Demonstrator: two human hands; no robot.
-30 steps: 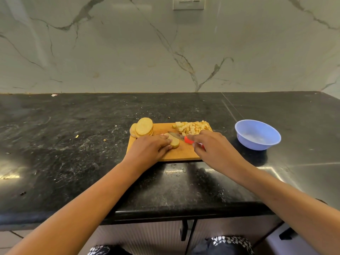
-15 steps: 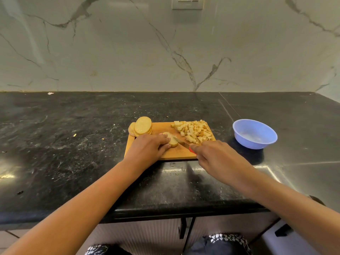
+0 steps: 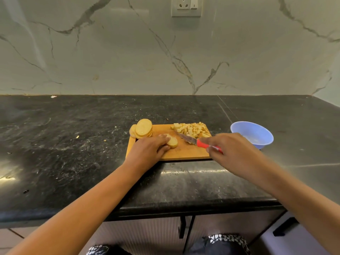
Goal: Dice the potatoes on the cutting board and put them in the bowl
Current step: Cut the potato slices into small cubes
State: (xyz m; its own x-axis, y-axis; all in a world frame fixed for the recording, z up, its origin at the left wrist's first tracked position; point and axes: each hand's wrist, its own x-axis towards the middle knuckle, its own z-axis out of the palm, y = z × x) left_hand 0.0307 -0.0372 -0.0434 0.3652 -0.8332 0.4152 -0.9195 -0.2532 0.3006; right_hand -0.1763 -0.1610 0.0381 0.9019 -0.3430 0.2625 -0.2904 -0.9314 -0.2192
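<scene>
A wooden cutting board (image 3: 185,153) lies on the black counter. A stack of round potato slices (image 3: 142,128) leans at its back left corner, and a heap of diced potato (image 3: 192,130) covers its back right. My left hand (image 3: 150,150) holds a small pile of slices (image 3: 173,142) down at the board's middle. My right hand (image 3: 232,152) grips the red handle of a knife (image 3: 197,141), whose blade points left toward the dice and is lifted off the slices. A light blue bowl (image 3: 253,134) stands right of the board; its inside looks bare.
The black stone counter (image 3: 73,144) stretches wide to both sides, with crumbs scattered left of the board. A marble wall with a socket (image 3: 186,6) rises behind. The counter's front edge (image 3: 184,208) is close to my body.
My right hand has drawn the knife to the right and lifted the blade away from the held slices. My left hand has stayed on the slices.
</scene>
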